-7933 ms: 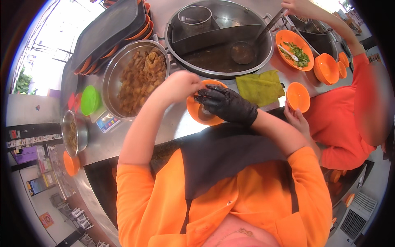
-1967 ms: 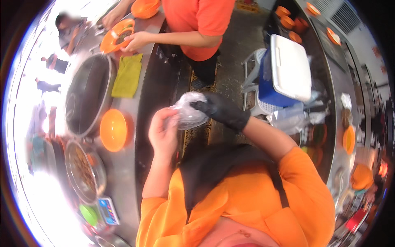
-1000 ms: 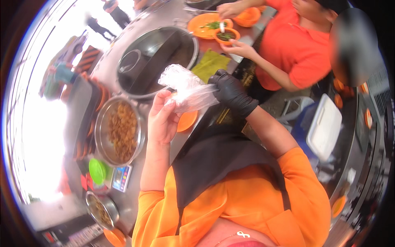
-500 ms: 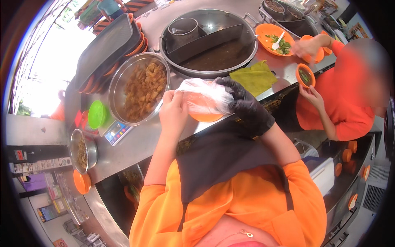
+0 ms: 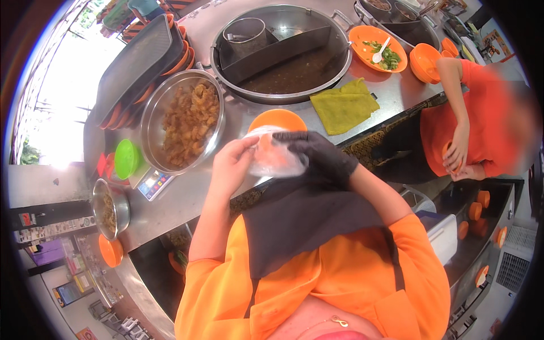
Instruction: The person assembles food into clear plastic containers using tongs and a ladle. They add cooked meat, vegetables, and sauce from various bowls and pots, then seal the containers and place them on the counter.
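A clear plastic bag (image 5: 281,165) hangs between my two hands, above the counter's near edge. My bare left hand (image 5: 233,158) pinches its left side with thumb and fingers. On the right, my right hand (image 5: 326,156), in a black glove, grips the bag's upper rim. Orange shows through the thin plastic; whether something lies inside, I cannot tell. Just beyond the bag sits an orange dish (image 5: 281,119) on the steel counter, its near part hidden by the bag and my glove.
Left stand a steel bowl of brown fried pieces (image 5: 190,124), a scale (image 5: 153,184) and a green bowl (image 5: 126,158). Ahead is a divided pot (image 5: 283,68) of dark broth; a yellow-green cloth (image 5: 344,106) lies beside it. A co-worker (image 5: 481,124) in red holds an orange bowl.
Both hands have drawn the bag nearer to me and lower, uncovering more of the orange dish. The co-worker's reaching hand has come back from the orange bowls to the held one.
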Tool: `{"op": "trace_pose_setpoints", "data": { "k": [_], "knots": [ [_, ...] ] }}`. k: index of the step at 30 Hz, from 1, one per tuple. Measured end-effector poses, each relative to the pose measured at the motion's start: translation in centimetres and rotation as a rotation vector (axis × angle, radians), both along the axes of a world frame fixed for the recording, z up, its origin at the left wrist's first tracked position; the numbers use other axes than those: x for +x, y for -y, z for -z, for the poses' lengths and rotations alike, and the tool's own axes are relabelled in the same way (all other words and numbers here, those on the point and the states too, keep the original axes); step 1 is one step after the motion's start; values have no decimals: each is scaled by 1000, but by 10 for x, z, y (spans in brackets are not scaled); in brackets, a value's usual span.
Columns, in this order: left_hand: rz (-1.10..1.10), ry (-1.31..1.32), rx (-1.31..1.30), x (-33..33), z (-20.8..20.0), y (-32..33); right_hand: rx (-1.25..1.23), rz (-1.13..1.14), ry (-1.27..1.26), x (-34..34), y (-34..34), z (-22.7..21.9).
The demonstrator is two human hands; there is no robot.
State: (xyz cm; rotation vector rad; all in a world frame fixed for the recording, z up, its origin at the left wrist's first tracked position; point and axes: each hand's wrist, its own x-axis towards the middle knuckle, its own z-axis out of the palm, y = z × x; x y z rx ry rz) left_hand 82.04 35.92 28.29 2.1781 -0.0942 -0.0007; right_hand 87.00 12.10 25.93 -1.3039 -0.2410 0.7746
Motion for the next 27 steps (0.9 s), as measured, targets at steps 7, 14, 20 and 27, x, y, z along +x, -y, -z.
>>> {"op": "trace_pose_setpoints", "data": {
  "k": [7,14,20,27],
  "knots": [
    [0,30,282,51,32,7,-212,219,170,41,-9,46],
    [9,12,454,92,68,2,-819,151,632,88,1,60],
    [-137,-500,-440,80,83,-2,-107,-17,-96,42,26,51],
    [-48,-317,-517,70,41,8,377,373,-200,-10,13,66]
  ]
}}
